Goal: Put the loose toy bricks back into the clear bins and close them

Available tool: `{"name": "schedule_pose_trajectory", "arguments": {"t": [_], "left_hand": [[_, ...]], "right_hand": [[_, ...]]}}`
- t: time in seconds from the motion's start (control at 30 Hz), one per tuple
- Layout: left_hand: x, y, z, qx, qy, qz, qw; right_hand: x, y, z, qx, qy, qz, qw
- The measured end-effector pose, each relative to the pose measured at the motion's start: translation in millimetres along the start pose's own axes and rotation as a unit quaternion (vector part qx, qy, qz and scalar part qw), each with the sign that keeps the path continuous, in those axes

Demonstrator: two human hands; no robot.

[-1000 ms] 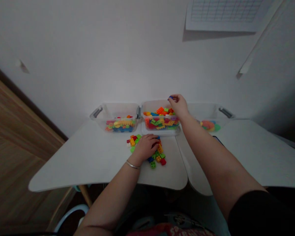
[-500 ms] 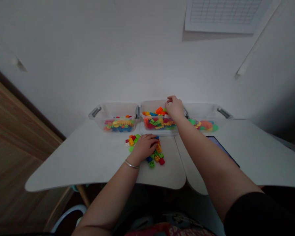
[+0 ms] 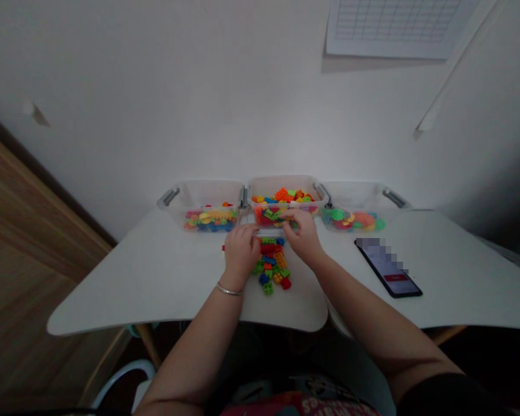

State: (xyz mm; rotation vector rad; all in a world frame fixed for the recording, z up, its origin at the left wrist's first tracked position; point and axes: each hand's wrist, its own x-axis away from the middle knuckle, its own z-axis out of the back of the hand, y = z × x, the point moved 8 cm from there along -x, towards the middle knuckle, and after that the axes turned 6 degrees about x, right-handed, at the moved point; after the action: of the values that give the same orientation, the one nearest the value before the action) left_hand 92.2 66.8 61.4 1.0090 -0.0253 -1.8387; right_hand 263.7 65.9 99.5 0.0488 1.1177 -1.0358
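Note:
A pile of small toy building bricks (image 3: 268, 260) in red, green, yellow, orange and blue lies on the white table. My left hand (image 3: 241, 249) is over the pile's left side, fingers bent and thumb apart, covering some bricks; I make out nothing in it. Just in front of the middle clear plastic box (image 3: 320, 202), my right hand (image 3: 304, 236) hovers right of the pile, thumb and fingertips apart with nothing visible between them. More bricks fill the lower part of that box.
A left clear box (image 3: 208, 193) holds mixed bricks. The right clear box (image 3: 355, 199) contains rounder coloured pieces. A smartphone (image 3: 390, 274) lies on the table to the right. Behind the boxes rises a white wall (image 3: 190, 104) with a printed sheet (image 3: 390, 29) on it.
My right hand has come back from above the middle box to its front, uncovering the phone. My left hand has shifted left, exposing more bricks in the pile.

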Motion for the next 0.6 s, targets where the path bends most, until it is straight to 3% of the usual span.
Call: {"name": "schedule_pose_trajectory", "arguments": {"t": [0.17, 0.27, 0.4, 0.6], "left_hand": [[8.2, -56.1, 8.1, -0.144, -0.011, 0.179, 0.973], [13.5, -73.1, -5.0, -0.139, -0.058, 0.197, 0.969], [11.5, -66.6, -25.1, -0.086, -0.104, 0.127, 0.983], [8.4, -55.4, -31.4, -0.023, -0.111, 0.124, 0.986]], "right_hand": [[61.0, -24.9, -41.3, 0.032, -0.214, 0.021, 0.976], [83.0, -43.5, -50.1, 0.060, -0.278, 0.084, 0.955], [92.4, -45.2, -52.2, 0.098, -0.295, 0.101, 0.945], [89.7, -22.2, -40.2, 0.105, -0.261, 0.041, 0.959]]}}
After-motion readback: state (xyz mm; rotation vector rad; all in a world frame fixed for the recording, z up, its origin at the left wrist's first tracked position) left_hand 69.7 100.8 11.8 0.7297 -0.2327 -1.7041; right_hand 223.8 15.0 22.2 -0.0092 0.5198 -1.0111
